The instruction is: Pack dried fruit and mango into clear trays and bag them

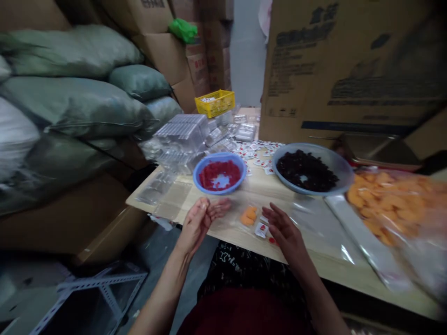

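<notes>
My left hand [201, 221] is over the front of the table, fingers stretched to the right and slightly blurred, with nothing visible in it. My right hand [284, 230] hovers at the other side, fingers apart and empty. Between them lies an orange, rounded piece [249, 216], apparently in or on clear plastic. A small white packet with a red print [261, 230] sits just left of my right fingers, near a small red item [272, 240]. Beyond my left hand stands a blue bowl [196, 176] of dark red bits.
A wide bowl [345, 174] of dark pieces stands back right, beside a plastic bag of orange pieces [394, 200]. Small packets [258, 151] lie scattered behind. Clear plastic boxes [183, 132] are stacked back left, before a yellow basket [216, 104]. A large carton [314, 70] rises behind.
</notes>
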